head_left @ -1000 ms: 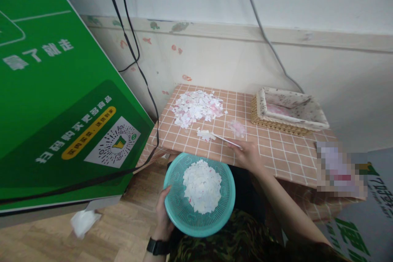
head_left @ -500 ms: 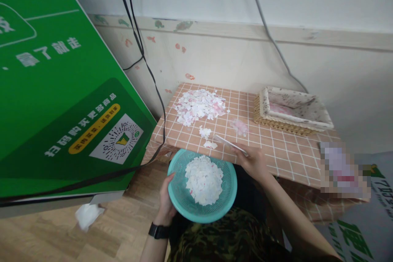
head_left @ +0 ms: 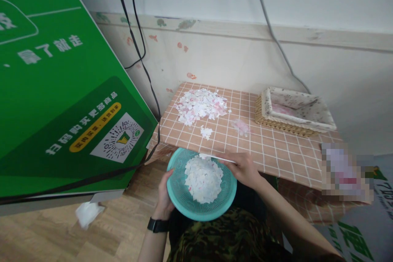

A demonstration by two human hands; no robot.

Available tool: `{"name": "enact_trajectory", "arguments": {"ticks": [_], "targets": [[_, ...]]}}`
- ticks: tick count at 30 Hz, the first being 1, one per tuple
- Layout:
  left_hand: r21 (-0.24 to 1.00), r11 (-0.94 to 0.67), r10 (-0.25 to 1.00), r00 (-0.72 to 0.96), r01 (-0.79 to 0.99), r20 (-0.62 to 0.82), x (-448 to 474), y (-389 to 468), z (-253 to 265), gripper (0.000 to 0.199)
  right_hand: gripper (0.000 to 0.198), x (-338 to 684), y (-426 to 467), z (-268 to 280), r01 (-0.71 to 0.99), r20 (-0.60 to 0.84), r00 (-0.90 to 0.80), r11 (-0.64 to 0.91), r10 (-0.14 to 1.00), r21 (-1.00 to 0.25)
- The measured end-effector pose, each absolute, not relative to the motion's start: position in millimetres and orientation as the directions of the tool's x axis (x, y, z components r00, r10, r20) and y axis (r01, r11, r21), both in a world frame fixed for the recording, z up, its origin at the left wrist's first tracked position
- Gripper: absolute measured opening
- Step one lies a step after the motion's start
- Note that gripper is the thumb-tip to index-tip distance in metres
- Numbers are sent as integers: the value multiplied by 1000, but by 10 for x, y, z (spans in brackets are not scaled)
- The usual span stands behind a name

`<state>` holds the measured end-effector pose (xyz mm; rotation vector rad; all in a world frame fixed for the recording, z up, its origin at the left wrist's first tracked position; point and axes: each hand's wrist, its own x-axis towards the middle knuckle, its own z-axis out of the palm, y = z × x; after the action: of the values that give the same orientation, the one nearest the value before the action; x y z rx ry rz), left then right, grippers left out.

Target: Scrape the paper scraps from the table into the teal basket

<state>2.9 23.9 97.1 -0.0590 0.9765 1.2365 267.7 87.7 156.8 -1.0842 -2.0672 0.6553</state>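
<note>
My left hand (head_left: 165, 192) is closed on the left rim of a teal plastic basket (head_left: 175, 196), held against the table's front edge. White paper scraps (head_left: 204, 180) lie heaped in the basket. My right hand (head_left: 244, 168) grips a thin white strip-like tool (head_left: 222, 158), whose tip is over the basket's far rim beside some white scraps. A small cluster of scraps (head_left: 206, 132) rests on the table near the front edge. Farther back is a larger pile of white and pinkish scraps (head_left: 201, 106). A thin patch of pink scraps (head_left: 240, 127) lies to its right.
A checked brown cloth covers the table (head_left: 276, 147). A lined wicker basket (head_left: 294, 110) with pink material stands at the back right. At the left are a green printed panel (head_left: 67, 90) and hanging black cables (head_left: 144, 65). A white bag-like item (head_left: 89, 214) lies on the floor.
My right hand has drawn the white tool toward me, over the table edge to the basket. The nearest scraps have left the tabletop. My left hand still holds the basket.
</note>
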Motion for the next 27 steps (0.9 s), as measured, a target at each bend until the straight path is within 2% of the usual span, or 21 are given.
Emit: {"name": "enact_trajectory", "arguments": {"ticks": [3, 5, 7, 10, 17, 22, 27], "targets": [[449, 390, 764, 10, -804, -646, 25, 245, 979, 21, 21, 2732, 1051, 1543, 524, 372, -298, 477, 879, -706], [455, 389, 762, 3, -801, -647, 27, 251, 996, 20, 21, 2796, 1239, 1522, 607, 414, -201, 445, 888, -658], [460, 389, 756, -8, -798, -654, 30, 257, 1013, 19, 23, 2852, 1401, 1517, 670, 409, -222, 443, 885, -596], [459, 397, 748, -9, -795, -663, 32, 258, 1027, 19, 22, 2898, 1478, 1540, 673, 393, -291, 479, 872, -563], [455, 388, 762, 1, -802, -648, 23, 251, 985, 21, 23, 2899, 1237, 1569, 632, 413, -279, 490, 867, -600], [464, 389, 764, -2, -796, -645, 39, 250, 1005, 23, 24, 2828, 1151, 1565, 540, 330, -363, 486, 871, -687], [451, 400, 751, 4, -798, -660, 25, 241, 1029, 17, 24, 2729, 1132, 1570, 567, 364, -323, 486, 874, -665]]}}
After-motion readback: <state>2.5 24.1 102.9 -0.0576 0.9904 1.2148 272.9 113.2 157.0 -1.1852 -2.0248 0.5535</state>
